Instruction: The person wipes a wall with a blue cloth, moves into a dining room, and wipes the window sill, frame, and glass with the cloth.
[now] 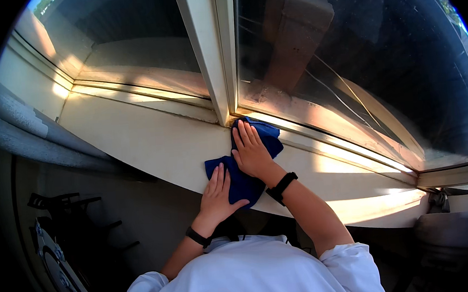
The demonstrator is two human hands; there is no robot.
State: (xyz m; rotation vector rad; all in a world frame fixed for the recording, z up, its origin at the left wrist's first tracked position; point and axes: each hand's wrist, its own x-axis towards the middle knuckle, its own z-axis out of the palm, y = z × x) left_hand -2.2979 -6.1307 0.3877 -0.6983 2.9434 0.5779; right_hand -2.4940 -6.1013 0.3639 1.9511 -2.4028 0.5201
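A dark blue cloth (248,189) lies spread over the pale window sill (156,139), its near end hanging at the sill's front edge. My right hand (251,151) presses flat on the cloth's far part, fingertips close to the foot of the window mullion (206,46). Nearer to me, my left hand (217,194) rests on the cloth's left side at the sill's edge, thumb stretched out across it. Both palms face down, and the cloth under them is partly hidden. Brownish dirt shows in the corner where mullion and sill meet.
Glass panes (355,76) rise behind the sill on both sides of the mullion. Thick grey pipes (32,119) run along the left. Below left stand a dark chair (80,213) and a blue-patterned round item (64,276). A grey container (447,232) is at the lower right.
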